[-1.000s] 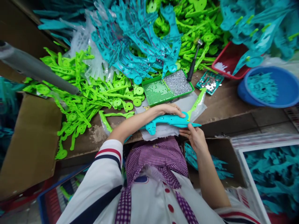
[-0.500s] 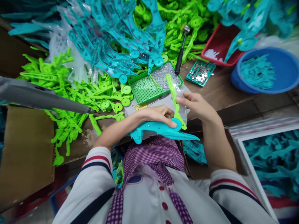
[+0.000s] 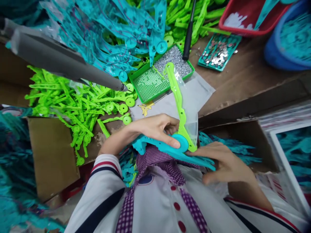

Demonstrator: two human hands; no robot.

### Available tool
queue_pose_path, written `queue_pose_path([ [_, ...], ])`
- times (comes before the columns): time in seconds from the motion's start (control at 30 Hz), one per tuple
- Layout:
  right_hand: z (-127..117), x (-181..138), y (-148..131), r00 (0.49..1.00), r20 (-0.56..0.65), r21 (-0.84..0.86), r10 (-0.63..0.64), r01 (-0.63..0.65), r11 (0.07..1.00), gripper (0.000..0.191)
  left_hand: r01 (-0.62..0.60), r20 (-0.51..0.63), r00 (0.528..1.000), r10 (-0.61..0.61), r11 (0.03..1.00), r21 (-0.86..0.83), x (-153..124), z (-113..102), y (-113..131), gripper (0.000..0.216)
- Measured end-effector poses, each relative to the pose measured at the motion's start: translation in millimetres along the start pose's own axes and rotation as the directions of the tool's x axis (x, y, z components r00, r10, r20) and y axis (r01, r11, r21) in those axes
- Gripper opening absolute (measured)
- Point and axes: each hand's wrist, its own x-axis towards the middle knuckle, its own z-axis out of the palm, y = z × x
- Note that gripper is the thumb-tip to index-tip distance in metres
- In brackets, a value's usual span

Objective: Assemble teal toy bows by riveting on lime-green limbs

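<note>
My left hand (image 3: pixel 162 129) grips a turquoise plastic part (image 3: pixel 155 144) that has a round disc and a long tapering end, the thumb pressing by the disc. A bright green plastic arm (image 3: pixel 178 100) stands up from beside the disc, with clear film (image 3: pixel 190 119) along its right side. I cannot tell whether the arm is fixed to the disc. At the tapering end is my right hand (image 3: pixel 225 161), its fingers apart around the tip. The index fingertip lies by the green arm's lower end, and the thumb is slightly blurred.
A green tray (image 3: pixel 145 87) of small metal pieces sits ahead, with a black-handled tool (image 3: pixel 187 42) touching its corner. Right of it are a small tray of silver discs (image 3: pixel 220 53), a red bin (image 3: pixel 255 29) and a blue tub (image 3: pixel 277 51). Green parts (image 3: pixel 63 100) are heaped left, below a grey bar (image 3: pixel 68 55).
My right hand has let go of the green arm and moved down to the turquoise part's tapering end. My left hand keeps its grip. The view has shifted, bringing the grey bar further in.
</note>
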Motion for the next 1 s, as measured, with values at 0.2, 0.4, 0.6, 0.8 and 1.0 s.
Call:
queue_pose_path([
  [0.2,-7,5,-11,0.985,0.17,0.001,-0.007,0.007,1.0,0.031,0.007,0.119,0.993,-0.012,0.999,0.047,-6,7,2,0.035],
  [0.4,-28,5,-2,0.962,0.265,0.088,-0.066,0.045,0.995,0.052,0.03,0.128,0.991,-0.033,0.999,0.028,-4,8,2,0.04],
  [0.6,-52,19,-8,0.959,-0.114,-0.39,-0.261,0.199,0.899,0.062,-0.009,0.14,0.99,0.008,1.0,0.007,5,10,-5,0.037],
  [0.8,-31,53,-26,0.891,0.347,-0.556,-0.294,0.448,0.7,0.04,-0.096,0.177,0.979,0.105,0.994,-0.056,9,14,-8,0.024],
  [1.0,-20,65,-35,0.905,0.346,-0.5,-0.246,0.4,0.768,0.042,-0.11,0.199,0.973,0.117,0.993,-0.048,13,14,-7,0.018],
])
